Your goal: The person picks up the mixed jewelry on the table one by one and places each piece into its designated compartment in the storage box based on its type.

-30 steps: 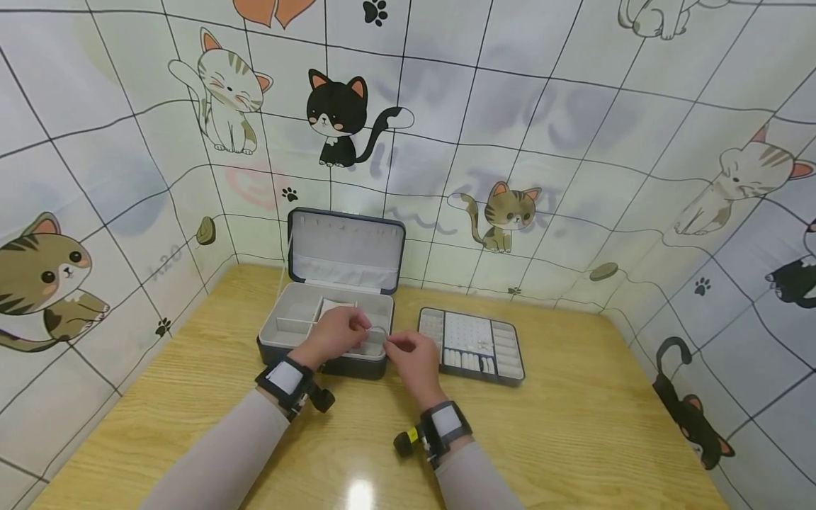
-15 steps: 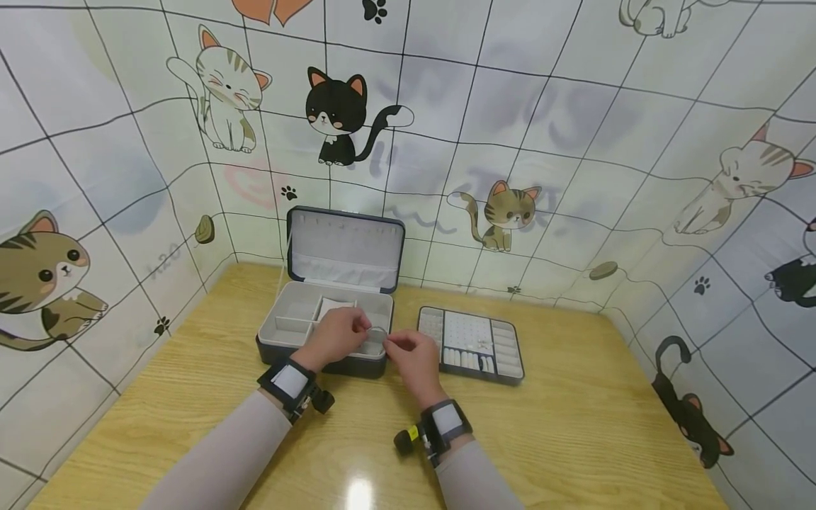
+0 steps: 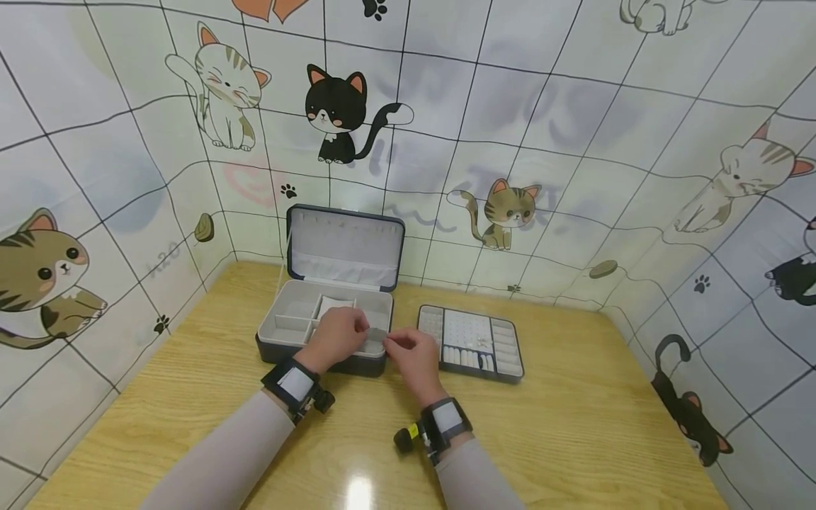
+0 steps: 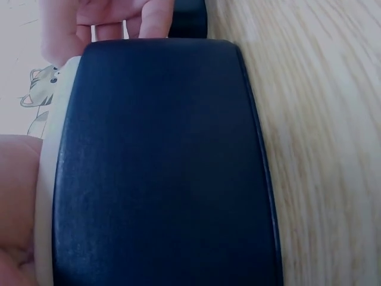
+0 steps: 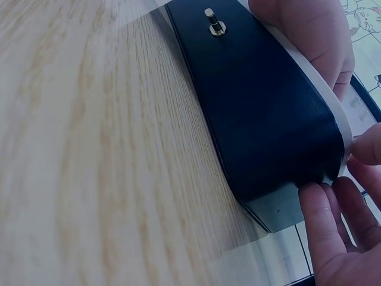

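Currently, I observe the jewellery box (image 3: 360, 366) standing on the desk (image 3: 574, 397) with its lid (image 3: 347, 248) raised. The left hand (image 3: 336, 334) is over it, fingers drawn narrow, apparently pinching one end of a small greyish item (image 3: 377, 335). Over the box's right front part, that item now presents a filled grey face, where half a second ago it read as a thin arc; I judge it is being adjusted, not yet set down. The right hand (image 3: 416, 360) appears to pinch its other end. Further right, the tray (image 3: 508, 340) lies apart, unchanged.
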### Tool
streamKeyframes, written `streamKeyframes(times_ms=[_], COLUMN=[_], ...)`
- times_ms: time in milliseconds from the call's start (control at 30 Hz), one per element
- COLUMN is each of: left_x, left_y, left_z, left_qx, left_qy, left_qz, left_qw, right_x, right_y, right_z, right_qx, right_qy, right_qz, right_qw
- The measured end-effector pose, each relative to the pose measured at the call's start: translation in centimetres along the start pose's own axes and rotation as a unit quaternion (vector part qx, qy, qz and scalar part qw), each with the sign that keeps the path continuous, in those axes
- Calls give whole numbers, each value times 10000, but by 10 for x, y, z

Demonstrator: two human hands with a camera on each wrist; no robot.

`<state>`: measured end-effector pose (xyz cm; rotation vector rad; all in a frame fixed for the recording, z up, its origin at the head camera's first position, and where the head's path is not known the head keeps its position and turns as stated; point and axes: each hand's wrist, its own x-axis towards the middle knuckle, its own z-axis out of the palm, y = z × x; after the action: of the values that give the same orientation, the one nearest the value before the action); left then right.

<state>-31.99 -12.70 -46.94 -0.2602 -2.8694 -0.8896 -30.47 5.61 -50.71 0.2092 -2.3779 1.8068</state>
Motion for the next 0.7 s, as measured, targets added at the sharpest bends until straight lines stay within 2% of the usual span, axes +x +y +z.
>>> streamKeyframes(times_ms=[333, 700], left_x=[1, -1], left_y=[-1, 1], left_z=[6, 6], left_qx=[372, 402], left_qy=[123, -75], left_qz=[215, 105], left_qw=[9990, 9991], right_x=[2, 1], right_y=[2, 3], right_z=[0, 1], right_qx=[-45, 23], right_qy=[-11, -38], right_qz=[4, -55], right_qw=[10000, 10000])
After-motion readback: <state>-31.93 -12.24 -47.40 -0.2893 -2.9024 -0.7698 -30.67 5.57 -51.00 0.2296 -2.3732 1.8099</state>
